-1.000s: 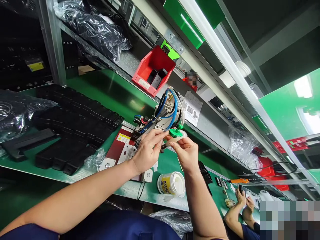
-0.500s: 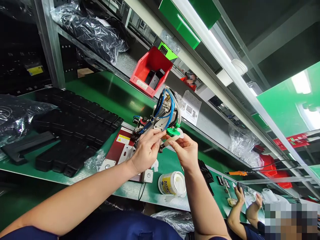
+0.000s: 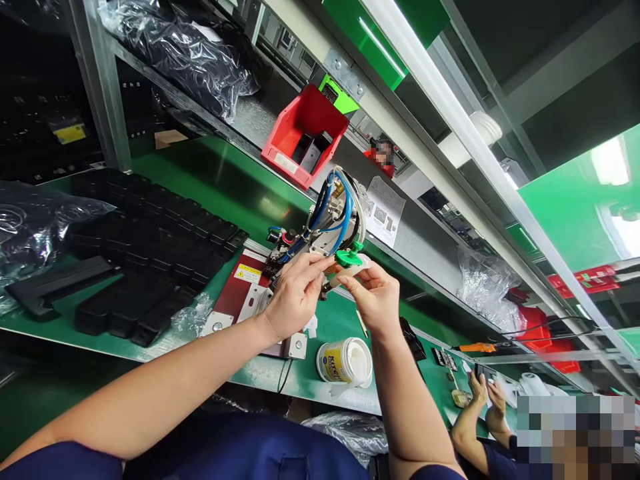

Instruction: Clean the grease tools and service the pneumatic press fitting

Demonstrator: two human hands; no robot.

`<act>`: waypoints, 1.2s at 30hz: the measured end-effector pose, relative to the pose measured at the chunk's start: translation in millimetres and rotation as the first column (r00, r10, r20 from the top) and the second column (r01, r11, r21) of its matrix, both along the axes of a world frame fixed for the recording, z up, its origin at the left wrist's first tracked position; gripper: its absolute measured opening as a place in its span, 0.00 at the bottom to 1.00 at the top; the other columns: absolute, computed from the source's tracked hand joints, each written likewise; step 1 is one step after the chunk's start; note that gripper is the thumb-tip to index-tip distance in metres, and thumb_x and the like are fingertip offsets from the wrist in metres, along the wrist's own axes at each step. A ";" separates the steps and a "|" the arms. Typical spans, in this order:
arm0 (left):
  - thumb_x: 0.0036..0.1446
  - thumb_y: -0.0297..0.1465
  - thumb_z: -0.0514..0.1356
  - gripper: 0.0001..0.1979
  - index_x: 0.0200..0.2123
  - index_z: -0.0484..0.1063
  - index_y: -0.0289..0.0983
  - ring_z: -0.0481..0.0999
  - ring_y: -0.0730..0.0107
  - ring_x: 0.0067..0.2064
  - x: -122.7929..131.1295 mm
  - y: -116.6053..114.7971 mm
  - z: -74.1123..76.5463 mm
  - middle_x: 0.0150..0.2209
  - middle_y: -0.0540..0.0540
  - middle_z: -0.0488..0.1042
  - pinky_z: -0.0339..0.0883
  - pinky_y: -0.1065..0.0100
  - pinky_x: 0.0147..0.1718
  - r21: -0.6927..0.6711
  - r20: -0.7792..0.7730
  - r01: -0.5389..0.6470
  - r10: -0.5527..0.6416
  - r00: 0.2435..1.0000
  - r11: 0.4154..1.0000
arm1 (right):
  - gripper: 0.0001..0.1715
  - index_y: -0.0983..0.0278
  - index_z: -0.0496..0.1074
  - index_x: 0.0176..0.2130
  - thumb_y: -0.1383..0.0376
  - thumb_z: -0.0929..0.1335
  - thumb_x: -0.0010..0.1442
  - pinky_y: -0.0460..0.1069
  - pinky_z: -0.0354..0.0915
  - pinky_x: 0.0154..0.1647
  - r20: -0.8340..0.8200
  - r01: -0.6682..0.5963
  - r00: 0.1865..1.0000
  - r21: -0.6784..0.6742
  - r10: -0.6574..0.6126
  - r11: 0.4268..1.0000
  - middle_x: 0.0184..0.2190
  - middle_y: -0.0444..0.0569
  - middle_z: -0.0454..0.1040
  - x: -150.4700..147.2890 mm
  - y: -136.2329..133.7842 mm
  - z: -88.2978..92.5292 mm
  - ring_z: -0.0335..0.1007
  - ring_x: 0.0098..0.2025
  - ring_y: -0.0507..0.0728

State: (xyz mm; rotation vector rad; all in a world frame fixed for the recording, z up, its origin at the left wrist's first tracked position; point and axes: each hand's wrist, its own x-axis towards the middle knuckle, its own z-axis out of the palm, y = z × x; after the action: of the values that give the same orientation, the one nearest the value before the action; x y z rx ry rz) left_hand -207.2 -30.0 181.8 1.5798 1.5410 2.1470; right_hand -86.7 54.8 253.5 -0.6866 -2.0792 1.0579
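My right hand (image 3: 377,297) pinches a translucent barrel (image 3: 345,273), which looks like a dispensing syringe, between thumb and fingers. A green cap (image 3: 349,257) with a hose fitting sits at the barrel's upper end, right by those fingertips. Close on the left, my left hand (image 3: 295,293) has its fingers bent together by the barrel and a metal fixture (image 3: 327,233); what they grip is hidden. Blue, black and clear tubes (image 3: 346,213) loop above both hands. Under the left hand lies the fixture's dark red base (image 3: 227,291).
Black plastic parts (image 3: 145,253) cover the bench's left side. A white tub (image 3: 345,362) stands near the front edge. On the shelf are a red bin (image 3: 305,137) and a printed sheet (image 3: 384,212). A co-worker's hands (image 3: 487,390) are at lower right.
The view has shifted slightly. Both my hands stay at the barrel and green cap with nearly the same hold. The co-worker's hands have come closer together.
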 end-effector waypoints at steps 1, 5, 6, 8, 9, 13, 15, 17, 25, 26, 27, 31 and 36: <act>0.63 0.26 0.50 0.17 0.53 0.70 0.39 0.72 0.65 0.49 0.2 0.3 -0.2 0.46 0.42 0.72 0.67 0.63 0.49 0.000 0.000 0.001 -0.001 1.000 1.000 | 0.16 0.62 0.76 0.36 0.60 0.77 0.46 0.55 0.72 0.43 -0.012 0.035 0.999 0.043 -0.034 0.998 0.34 0.47 0.79 -1.0 -0.3 -1.9 0.75 0.37 0.59; 0.63 0.26 0.50 0.17 0.53 0.70 0.39 0.72 0.64 0.50 0.6 1.0 0.0 0.47 0.41 0.72 0.66 0.62 0.50 0.002 0.003 0.007 -0.007 1.000 1.000 | 0.16 0.61 0.76 0.36 0.60 0.77 0.46 0.53 0.71 0.42 0.058 0.018 0.998 0.088 -0.023 0.996 0.33 0.46 0.79 0.8 1.2 4.3 0.74 0.35 0.57; 0.63 0.26 0.50 0.17 0.53 0.70 0.39 0.72 0.64 0.50 0.5 0.9 0.3 0.47 0.41 0.72 0.66 0.62 0.50 0.002 0.004 0.006 -0.006 1.000 1.000 | 0.17 0.60 0.77 0.38 0.59 0.77 0.47 0.54 0.71 0.42 0.093 -0.020 0.996 0.050 0.015 0.999 0.33 0.46 0.79 2.2 2.0 7.8 0.75 0.35 0.57; 0.63 0.26 0.50 0.18 0.53 0.70 0.39 0.72 0.64 0.50 0.1 0.4 0.8 0.47 0.41 0.72 0.66 0.62 0.50 0.000 0.004 0.006 -0.006 1.000 1.000 | 0.16 0.60 0.77 0.40 0.57 0.75 0.50 0.54 0.71 0.43 0.135 -0.085 0.987 -0.046 0.090 0.995 0.35 0.46 0.79 4.6 3.6 12.8 0.76 0.37 0.58; 0.63 0.26 0.50 0.18 0.53 0.70 0.39 0.72 0.64 0.50 -0.1 0.2 1.0 0.47 0.41 0.72 0.66 0.62 0.50 -0.002 0.002 0.006 -0.006 1.000 1.000 | 0.16 0.60 0.77 0.40 0.57 0.74 0.51 0.55 0.71 0.44 0.135 -0.102 0.984 -0.083 0.113 0.991 0.36 0.47 0.80 4.9 4.2 13.3 0.76 0.39 0.59; 0.63 0.26 0.50 0.18 0.53 0.70 0.40 0.72 0.65 0.49 -0.6 -0.2 0.7 0.46 0.42 0.72 0.66 0.63 0.49 -0.007 -0.009 0.005 -0.005 1.000 1.000 | 0.16 0.61 0.76 0.35 0.58 0.77 0.46 0.56 0.71 0.43 0.030 -0.012 0.999 -0.030 0.013 0.999 0.34 0.48 0.79 -0.2 3.8 1.2 0.75 0.37 0.59; 0.63 0.25 0.50 0.18 0.53 0.70 0.40 0.72 0.65 0.49 -0.5 -0.1 0.3 0.46 0.42 0.72 0.66 0.63 0.49 -0.008 -0.012 0.006 -0.006 1.000 1.000 | 0.17 0.61 0.74 0.32 0.59 0.78 0.43 0.54 0.71 0.41 -0.027 0.071 0.997 0.042 -0.070 0.997 0.31 0.46 0.78 -3.9 2.2 -6.5 0.74 0.34 0.58; 0.63 0.25 0.50 0.18 0.53 0.70 0.40 0.72 0.65 0.49 -0.2 0.0 0.2 0.47 0.42 0.72 0.66 0.63 0.49 -0.006 -0.012 0.007 -0.008 1.000 1.000 | 0.18 0.61 0.73 0.31 0.59 0.78 0.42 0.53 0.71 0.40 -0.049 0.102 0.994 0.076 -0.098 0.992 0.30 0.45 0.77 -5.3 0.7 -9.1 0.74 0.33 0.57; 0.63 0.25 0.50 0.18 0.53 0.70 0.39 0.73 0.67 0.47 0.3 -0.2 0.9 0.45 0.42 0.73 0.66 0.64 0.47 0.000 -0.029 -0.028 0.028 0.999 1.000 | 0.16 0.60 0.77 0.40 0.56 0.74 0.51 0.57 0.70 0.47 0.065 -0.071 0.995 -0.061 0.075 0.996 0.39 0.49 0.79 7.0 2.7 4.9 0.76 0.43 0.61; 0.63 0.25 0.50 0.18 0.53 0.70 0.39 0.73 0.67 0.47 0.3 -0.1 0.6 0.45 0.43 0.73 0.66 0.65 0.46 0.002 -0.031 -0.037 0.037 0.999 0.999 | 0.15 0.61 0.77 0.38 0.57 0.74 0.51 0.57 0.71 0.46 0.049 -0.045 0.998 -0.048 0.047 0.998 0.38 0.49 0.80 6.4 2.5 2.9 0.76 0.42 0.61; 0.63 0.25 0.50 0.18 0.53 0.70 0.39 0.73 0.68 0.46 0.2 0.1 0.3 0.45 0.43 0.73 0.67 0.65 0.45 0.004 -0.034 -0.043 0.043 0.999 0.999 | 0.14 0.61 0.77 0.37 0.58 0.75 0.50 0.56 0.71 0.45 0.031 -0.009 0.999 -0.022 0.010 1.000 0.36 0.49 0.80 5.2 1.9 0.2 0.76 0.40 0.60; 0.63 0.24 0.50 0.18 0.53 0.70 0.40 0.74 0.67 0.47 -0.5 0.8 -0.7 0.45 0.44 0.73 0.66 0.65 0.45 0.019 -0.020 -0.026 0.026 0.999 0.999 | 0.14 0.62 0.76 0.33 0.60 0.77 0.46 0.54 0.71 0.41 -0.034 0.105 0.994 0.115 -0.102 0.988 0.31 0.48 0.79 -0.9 -2.3 -6.3 0.75 0.34 0.57; 0.63 0.24 0.50 0.18 0.53 0.70 0.40 0.74 0.67 0.47 -0.1 1.4 -2.3 0.46 0.43 0.73 0.67 0.64 0.46 0.031 0.029 0.006 -0.007 1.000 1.000 | 0.15 0.62 0.76 0.38 0.58 0.75 0.50 0.56 0.71 0.46 0.079 -0.001 0.997 0.047 -0.003 0.999 0.37 0.49 0.80 3.1 -2.3 6.9 0.76 0.40 0.59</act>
State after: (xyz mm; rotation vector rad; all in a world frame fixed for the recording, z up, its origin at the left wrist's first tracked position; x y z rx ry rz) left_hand -207.3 -28.6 179.4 1.5531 1.5000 2.1904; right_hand -83.6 52.5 260.5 -0.7162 -2.1639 0.9922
